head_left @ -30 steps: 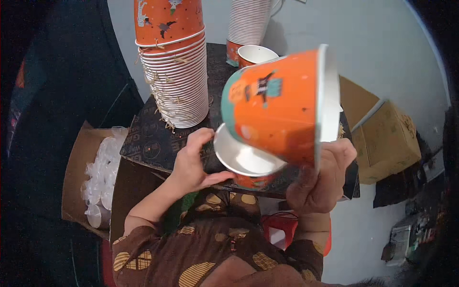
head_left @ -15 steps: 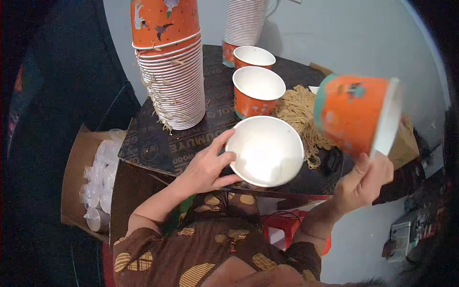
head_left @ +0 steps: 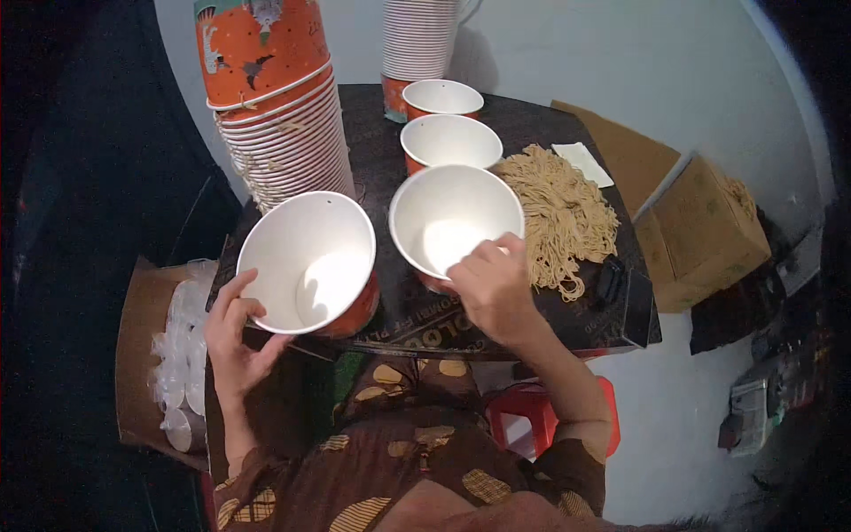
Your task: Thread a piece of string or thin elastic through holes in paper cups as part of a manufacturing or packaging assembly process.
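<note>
My left hand (head_left: 238,341) grips the rim of a paper bucket (head_left: 306,262), white inside and orange outside, tilted toward me at the table's front left. Thumb and fingers spread along its near left side. My right hand (head_left: 492,288) has its fingers curled over the near right rim of a second paper bucket (head_left: 443,199), at the middle of the table. Behind that one, another paper bucket (head_left: 450,142) and a farther one (head_left: 442,96) stand mouth up in a row. A small hole shows near the rim of the left bucket.
A tall stack of upside-down buckets (head_left: 288,146) with strings rises at left; another stack (head_left: 415,44) stands behind. Beige cords (head_left: 558,217) lie right, near white paper (head_left: 582,164) and a black object (head_left: 636,306). Cardboard boxes (head_left: 705,222) flank the table (head_left: 417,319); a red stool (head_left: 607,412) is below.
The bucket in my right hand has come down from the raised right side to the table's middle, mouth now up. My left hand has shifted left with its bucket. The view has moved slightly.
</note>
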Demonstrator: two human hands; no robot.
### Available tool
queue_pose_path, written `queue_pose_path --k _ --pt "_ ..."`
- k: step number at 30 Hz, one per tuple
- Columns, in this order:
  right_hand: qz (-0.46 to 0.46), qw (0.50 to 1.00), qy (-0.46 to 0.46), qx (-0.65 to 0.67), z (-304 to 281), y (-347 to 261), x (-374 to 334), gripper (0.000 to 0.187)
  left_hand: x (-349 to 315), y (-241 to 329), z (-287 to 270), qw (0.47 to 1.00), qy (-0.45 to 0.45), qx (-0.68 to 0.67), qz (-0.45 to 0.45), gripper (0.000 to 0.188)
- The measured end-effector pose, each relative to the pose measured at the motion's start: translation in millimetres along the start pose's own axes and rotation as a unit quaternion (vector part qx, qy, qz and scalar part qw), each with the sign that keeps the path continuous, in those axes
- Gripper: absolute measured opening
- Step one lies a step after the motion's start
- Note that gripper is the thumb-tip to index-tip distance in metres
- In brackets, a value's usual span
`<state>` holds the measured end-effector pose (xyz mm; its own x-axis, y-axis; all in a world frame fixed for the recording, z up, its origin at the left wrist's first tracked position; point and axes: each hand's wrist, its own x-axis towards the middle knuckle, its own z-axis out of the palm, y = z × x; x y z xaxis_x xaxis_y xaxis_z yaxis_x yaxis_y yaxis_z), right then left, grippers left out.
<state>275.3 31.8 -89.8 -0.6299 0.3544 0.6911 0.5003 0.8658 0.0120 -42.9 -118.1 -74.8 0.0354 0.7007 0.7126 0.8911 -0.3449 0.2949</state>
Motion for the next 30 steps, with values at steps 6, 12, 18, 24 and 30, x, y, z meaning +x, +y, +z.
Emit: queue_pose_path --k 6,12,18,24,30 --pt "-0.025 0.997 0.075 -0.019 54 20 27 0.013 5 12 11 0.999 -0.031 -0.008 0.023 0.045" --pt "0.089 0.978 0.104 0.159 66 61 27 0.060 20 26 39 0.995 -0.074 -0.029 0.063 0.048" --pt "0.221 0.942 0.151 0.201 -11 93 -15 0.031 33 34 64 0.992 -0.087 -0.047 0.075 0.046" --pt "0.321 0.941 0.100 0.037 -54 96 -89 0.008 50 39 91 0.993 -0.062 -0.020 0.095 0.045" --pt "0.351 0.935 -0.015 0.046 -24 71 -147 0.009 55 39 114 0.993 -0.040 -0.015 0.111 0.052"
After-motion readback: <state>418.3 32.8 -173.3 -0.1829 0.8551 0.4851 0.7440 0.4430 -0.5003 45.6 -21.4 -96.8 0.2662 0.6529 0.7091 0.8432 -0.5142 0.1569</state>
